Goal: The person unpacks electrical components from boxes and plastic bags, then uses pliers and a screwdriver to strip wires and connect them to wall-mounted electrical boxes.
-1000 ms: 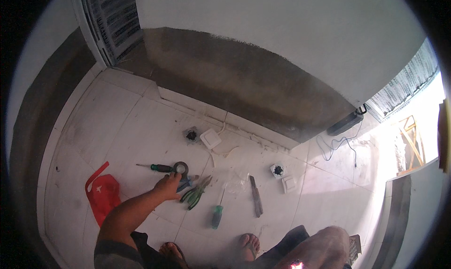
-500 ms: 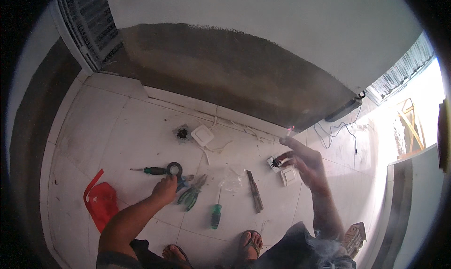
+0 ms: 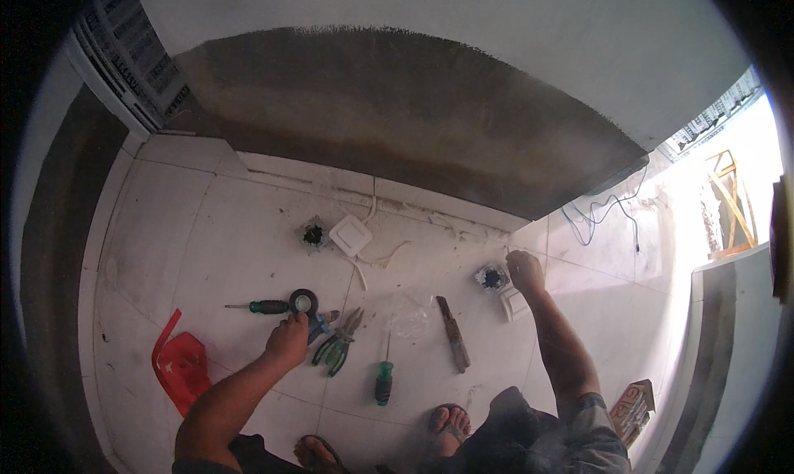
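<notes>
My left hand (image 3: 287, 342) is closed, its fingertips on a roll of black tape (image 3: 303, 302). Beside it lie blue-handled pliers (image 3: 317, 328) and green-handled pliers (image 3: 335, 350). A green-handled screwdriver (image 3: 269, 307) points left from the tape. At the right, my right hand (image 3: 524, 270) is closed, with a small pale tip, the cigarette (image 3: 509, 248), just showing at its fingers. Next to that hand are a dark round opening with a ragged pale edge (image 3: 491, 278) and a white square switch plate (image 3: 514, 305), partly hidden by my wrist.
Another switch plate (image 3: 351, 236) with white cables lies by a second dark opening (image 3: 313, 236). Nearer me are a screwdriver (image 3: 384, 381), clear plastic (image 3: 408, 316), a utility knife (image 3: 452, 333), a red pouch (image 3: 184, 366) and a box (image 3: 632, 412). A dark cable (image 3: 591, 217) lies near the wall.
My right hand has drawn away from the dark opening and switch plate, its fingers now curled in where they were spread around the cigarette. The left hand stays at the tape.
</notes>
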A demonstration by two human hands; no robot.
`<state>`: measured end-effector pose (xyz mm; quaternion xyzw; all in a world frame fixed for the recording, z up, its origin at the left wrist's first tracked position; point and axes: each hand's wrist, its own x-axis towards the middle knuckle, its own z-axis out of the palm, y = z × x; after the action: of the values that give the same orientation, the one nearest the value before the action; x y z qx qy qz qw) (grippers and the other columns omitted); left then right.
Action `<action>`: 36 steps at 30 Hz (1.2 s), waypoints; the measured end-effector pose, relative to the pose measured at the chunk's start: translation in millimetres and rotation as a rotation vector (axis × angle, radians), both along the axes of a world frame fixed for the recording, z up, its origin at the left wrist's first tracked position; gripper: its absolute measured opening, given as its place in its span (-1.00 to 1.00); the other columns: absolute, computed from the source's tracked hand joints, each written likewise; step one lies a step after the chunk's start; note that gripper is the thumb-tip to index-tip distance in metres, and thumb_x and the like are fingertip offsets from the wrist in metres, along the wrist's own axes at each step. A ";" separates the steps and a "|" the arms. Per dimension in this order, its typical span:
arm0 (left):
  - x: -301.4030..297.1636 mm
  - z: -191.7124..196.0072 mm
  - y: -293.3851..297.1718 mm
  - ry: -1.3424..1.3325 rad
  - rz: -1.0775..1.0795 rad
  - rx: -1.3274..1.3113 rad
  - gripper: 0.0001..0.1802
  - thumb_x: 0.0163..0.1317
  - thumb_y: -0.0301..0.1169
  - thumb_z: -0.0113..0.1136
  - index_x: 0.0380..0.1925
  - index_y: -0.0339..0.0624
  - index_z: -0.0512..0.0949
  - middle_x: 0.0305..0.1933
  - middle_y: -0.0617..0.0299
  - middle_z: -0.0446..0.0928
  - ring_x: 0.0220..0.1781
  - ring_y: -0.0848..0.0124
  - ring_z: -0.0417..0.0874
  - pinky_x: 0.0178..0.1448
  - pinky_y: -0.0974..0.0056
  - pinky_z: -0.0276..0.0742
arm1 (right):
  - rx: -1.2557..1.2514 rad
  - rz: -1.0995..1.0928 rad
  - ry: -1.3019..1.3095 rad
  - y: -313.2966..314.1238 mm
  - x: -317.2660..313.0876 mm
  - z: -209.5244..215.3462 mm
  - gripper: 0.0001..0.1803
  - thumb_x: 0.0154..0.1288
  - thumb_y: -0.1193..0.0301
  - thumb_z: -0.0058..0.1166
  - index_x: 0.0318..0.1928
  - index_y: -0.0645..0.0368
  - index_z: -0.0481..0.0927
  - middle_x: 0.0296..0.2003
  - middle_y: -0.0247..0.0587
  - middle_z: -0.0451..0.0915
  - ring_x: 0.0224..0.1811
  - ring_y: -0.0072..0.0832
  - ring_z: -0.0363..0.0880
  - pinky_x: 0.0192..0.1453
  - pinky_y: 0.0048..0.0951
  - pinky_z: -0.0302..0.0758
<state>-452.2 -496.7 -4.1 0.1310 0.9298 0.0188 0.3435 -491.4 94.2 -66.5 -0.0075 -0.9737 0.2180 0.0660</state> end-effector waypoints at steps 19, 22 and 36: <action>5.8 -10.1 -14.8 0.166 -0.009 0.168 -0.40 0.07 -0.47 0.39 0.08 -0.39 0.34 -0.03 -0.23 0.55 0.01 -0.13 0.67 0.01 -0.07 0.66 | -0.149 -0.163 0.181 -44.0 4.9 34.9 -0.82 0.22 0.55 0.24 -0.14 0.16 0.72 -0.23 -0.08 0.71 -0.22 -0.22 0.73 -0.13 -0.28 0.62; 11.4 -15.3 -17.7 0.225 -0.035 0.205 -0.43 0.10 -0.47 0.34 0.09 -0.37 0.35 -0.05 -0.23 0.55 -0.02 -0.11 0.68 -0.03 -0.07 0.67 | -0.153 -0.127 0.061 -79.0 16.9 60.9 -0.86 0.32 0.50 0.21 -0.14 0.19 0.73 -0.20 -0.08 0.72 -0.18 -0.29 0.73 -0.06 -0.31 0.62; 11.4 14.8 -3.4 0.074 0.287 0.497 -0.05 -0.11 -0.03 0.60 0.13 -0.37 0.30 0.08 -0.30 0.55 0.14 -0.12 0.64 0.17 -0.03 0.61 | -0.668 0.340 -0.665 -284.9 103.6 137.4 -0.64 0.48 0.21 0.20 0.12 0.16 0.66 -0.04 -0.04 0.72 -0.07 -0.31 0.76 0.03 -0.22 0.69</action>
<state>-440.7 -500.2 10.7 0.0789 0.9176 0.2895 0.2607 -387.9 -190.7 70.9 0.0616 -0.8065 0.5112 -0.2904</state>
